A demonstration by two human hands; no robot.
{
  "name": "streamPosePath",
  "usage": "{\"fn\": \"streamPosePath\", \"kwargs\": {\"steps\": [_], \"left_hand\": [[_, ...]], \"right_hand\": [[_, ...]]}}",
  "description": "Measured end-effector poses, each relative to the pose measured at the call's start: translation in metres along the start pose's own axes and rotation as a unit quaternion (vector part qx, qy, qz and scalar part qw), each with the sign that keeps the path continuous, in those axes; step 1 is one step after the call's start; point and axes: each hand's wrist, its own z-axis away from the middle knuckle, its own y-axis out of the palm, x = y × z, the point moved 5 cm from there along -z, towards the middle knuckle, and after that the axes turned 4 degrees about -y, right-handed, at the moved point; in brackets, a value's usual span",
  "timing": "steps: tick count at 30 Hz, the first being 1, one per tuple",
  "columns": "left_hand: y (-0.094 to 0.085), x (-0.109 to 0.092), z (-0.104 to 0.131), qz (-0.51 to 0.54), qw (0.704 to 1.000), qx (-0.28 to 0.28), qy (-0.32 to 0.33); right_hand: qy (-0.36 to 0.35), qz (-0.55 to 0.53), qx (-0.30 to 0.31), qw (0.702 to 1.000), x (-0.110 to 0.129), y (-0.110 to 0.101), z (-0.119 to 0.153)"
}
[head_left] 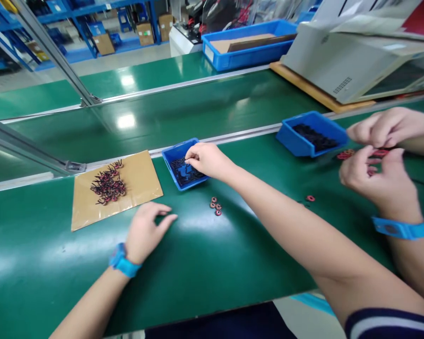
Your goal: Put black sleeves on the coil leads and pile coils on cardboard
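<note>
Right grip (207, 160) in bin (195, 184), fingertips pinched at black pieces (183, 175); cannot tell if one is caught. Left grip (149, 230) released, thumb and finger apart, above counter (183, 268). Pieces look thin, light, probably bendy, prone to tangling; best pinched singly near one end. Rings (218, 213), on counter beside bin, seem light, stiff, likely to skid; take by rim.

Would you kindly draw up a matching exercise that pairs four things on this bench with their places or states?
1. right hand
2. left hand
3. pile of dark-and-red parts
4. cluster of small rings

A. on the tan sheet
B. at the left blue bin
C. resting on the green worktop
D. above a blue wristband

1-B, 2-D, 3-A, 4-C
</note>
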Motion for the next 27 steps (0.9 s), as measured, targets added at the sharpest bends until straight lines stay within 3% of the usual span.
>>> {"fn": "streamPosePath", "kwargs": {"steps": [2, 4, 6, 7, 9, 10, 12, 13, 15, 18, 20, 24, 27], "left_hand": [[0.036, -0.030, -0.008, 0.047, 0.995, 0.079, 0.046], [0.060, -0.046, -0.018, 0.050, 0.993, 0.097, 0.053], [0.075, -0.055, -0.027, 0.054, 0.993, 0.099, 0.047], [0.080, -0.057, -0.030, 0.059, 0.993, 0.097, 0.042], [0.084, -0.060, -0.035, 0.078, 0.992, 0.090, 0.031], [0.084, -0.060, -0.036, 0.091, 0.992, 0.086, 0.026], [0.083, -0.060, -0.037, 0.138, 0.987, 0.083, 0.011], [0.081, -0.059, -0.036, 0.178, 0.980, 0.086, -0.007], [0.079, -0.052, -0.033, 0.298, 0.945, 0.107, -0.079], [0.077, -0.038, -0.021, 0.485, 0.835, 0.147, -0.216], [0.075, -0.029, -0.014, 0.562, 0.768, 0.144, -0.272], [0.069, -0.016, -0.008, 0.655, 0.676, 0.118, -0.318], [0.066, -0.014, -0.011, 0.694, 0.634, 0.122, -0.318]], "right_hand": [[0.032, -0.056, -0.012, 0.998, -0.012, -0.005, 0.002], [0.016, -0.081, -0.043, 0.996, 0.002, 0.017, -0.003], [-0.020, -0.055, -0.077, 0.995, 0.036, 0.064, -0.017], [-0.025, -0.012, -0.058, 0.998, 0.055, 0.096, -0.026], [-0.011, 0.095, 0.068, 0.993, 0.087, 0.171, -0.047], [-0.013, 0.106, 0.099, 0.989, 0.099, 0.201, -0.056], [-0.013, 0.120, 0.129, 0.984, 0.111, 0.240, -0.070], [-0.012, 0.124, 0.137, 0.983, 0.112, 0.250, -0.074], [-0.012, 0.131, 0.149, 0.980, 0.108, 0.255, -0.076], [-0.017, 0.134, 0.161, 0.978, 0.099, 0.248, -0.073], [-0.026, 0.122, 0.147, 0.981, 0.097, 0.244, -0.072], [-0.010, 0.025, 0.067, 0.997, 0.102, 0.239, -0.065], [0.058, -0.125, 0.023, 0.990, 0.105, 0.235, -0.046]]}}
